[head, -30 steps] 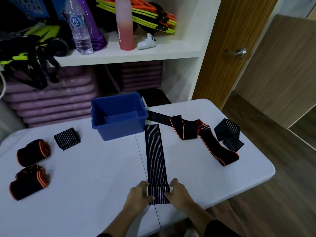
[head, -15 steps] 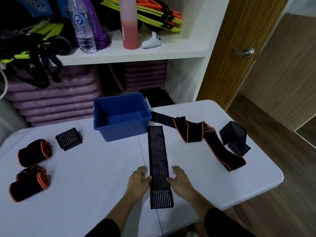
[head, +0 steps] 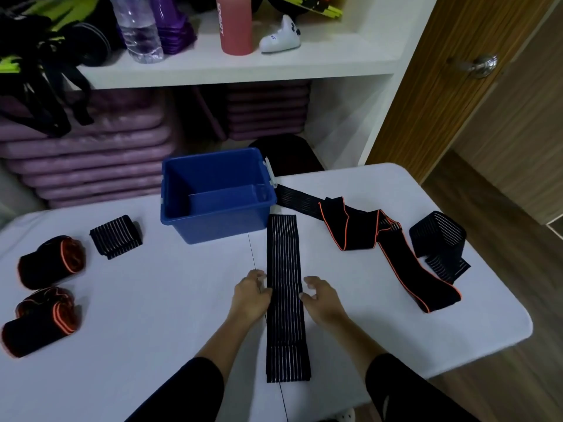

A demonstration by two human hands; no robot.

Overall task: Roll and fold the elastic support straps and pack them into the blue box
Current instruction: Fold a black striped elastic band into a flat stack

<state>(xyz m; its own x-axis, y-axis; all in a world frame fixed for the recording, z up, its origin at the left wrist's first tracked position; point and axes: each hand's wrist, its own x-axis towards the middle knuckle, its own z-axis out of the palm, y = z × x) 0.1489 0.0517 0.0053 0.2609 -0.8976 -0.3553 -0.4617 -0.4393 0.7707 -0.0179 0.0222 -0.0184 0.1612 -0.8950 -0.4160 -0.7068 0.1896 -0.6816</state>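
**Striped strap flat at centre, a hand at each long edge**

We see the long striped strap [head: 285,300] lying flat and straight on the white table [head: 152,315]. Its far end is just beside the front right corner of the blue box [head: 219,223]. Its near end is doubled over in layers close to us. A thin dark seam [head: 253,254] in the table runs along the strap's left edge.

Our left hand [head: 251,296] is against that left edge about midway down, knuckles up and fingers bent. The fingertips are hidden, so we cannot tell whether they pinch the edge or only touch it. Our right hand [head: 323,303] is at the opposite edge, fingers loosely spread and holding nothing, with the tips just at the strap's border.

Bare table lies on both sides of the hands. It is wide to the left, reaching as far as two orange-trimmed rolls [head: 50,261] near the left edge and a small folded striped strap [head: 116,236] beyond them. To the right the room is narrower. There a loose orange-edged strap [head: 393,254] trails from beside the box toward the table's right edge. Another striped strap [head: 438,239] sits folded just past it, close to that edge.

The box stands at the far side of the table, and we see nothing inside it.
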